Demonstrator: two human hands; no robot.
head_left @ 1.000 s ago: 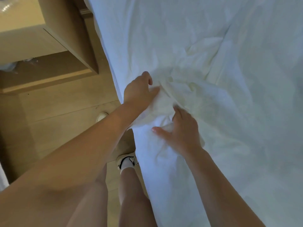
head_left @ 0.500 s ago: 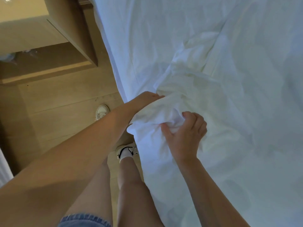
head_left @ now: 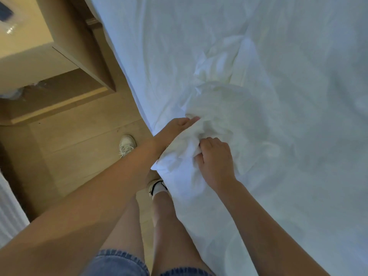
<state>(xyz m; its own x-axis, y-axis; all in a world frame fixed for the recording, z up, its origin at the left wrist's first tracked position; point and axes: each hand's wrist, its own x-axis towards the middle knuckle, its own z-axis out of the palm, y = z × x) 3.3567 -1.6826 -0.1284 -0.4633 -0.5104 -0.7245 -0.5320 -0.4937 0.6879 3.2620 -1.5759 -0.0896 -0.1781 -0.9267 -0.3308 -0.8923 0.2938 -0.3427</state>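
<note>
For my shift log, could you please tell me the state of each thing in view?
white sheet: wrinkled, bunched up at the bed's edge.
left hand: visible fingers straight, pressed against the bunch.
right hand: fingers curled, gripping the bunch.
white shoe: upright on the wooden floor.

A raised bunch of white sheet [head_left: 221, 104] is crowding the space just beyond the left hand [head_left: 177, 126] and the right hand [head_left: 216, 162], which are sitting close together at the bed's near edge. Farther right and ahead, the bed [head_left: 298, 186] is lying flat and open. To the left, a narrow strip of floor [head_left: 79, 148] is running between the bed and a wooden cabinet [head_left: 65, 62], which is closing off that side. A shoe [head_left: 127, 143] is standing in that strip.
</note>
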